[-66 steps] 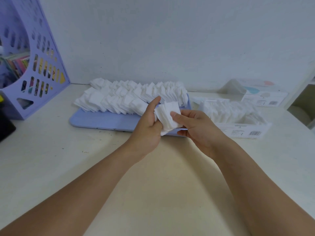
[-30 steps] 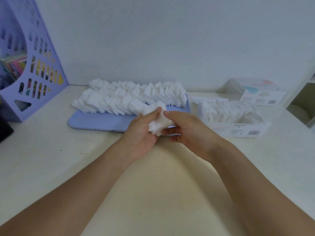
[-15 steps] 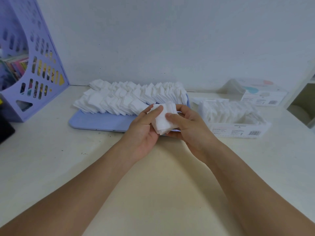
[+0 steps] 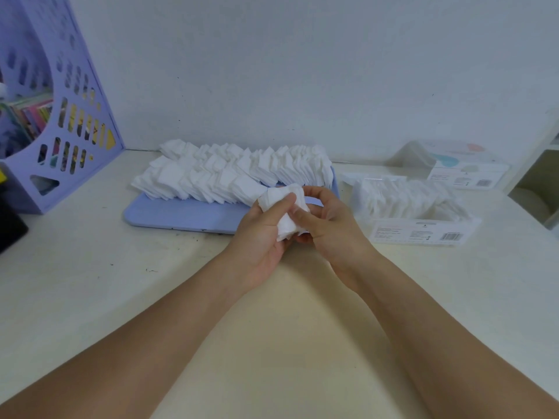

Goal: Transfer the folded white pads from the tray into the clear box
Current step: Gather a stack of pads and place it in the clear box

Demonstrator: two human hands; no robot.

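Observation:
A small stack of folded white pads (image 4: 286, 213) is pinched between my left hand (image 4: 261, 237) and my right hand (image 4: 329, 225), just in front of the tray's right end. The blue tray (image 4: 181, 214) lies behind the hands and carries several overlapping rows of white pads (image 4: 230, 173). To the right stands the clear box (image 4: 417, 232), holding a row of upright pads (image 4: 399, 198). Both thumbs press on the front of the held stack.
A purple perforated file holder (image 4: 69, 116) with colourful papers stands at the far left. Behind the clear box sits a second clear box with a printed label (image 4: 462, 167). A white shelf edge (image 4: 541, 176) rises at the right. Something black (image 4: 9, 228) pokes in at the left edge.
Both hands have kept the pad stack and shifted it between their fingers, turning and squeezing it. The hands stay in front of the tray's right end.

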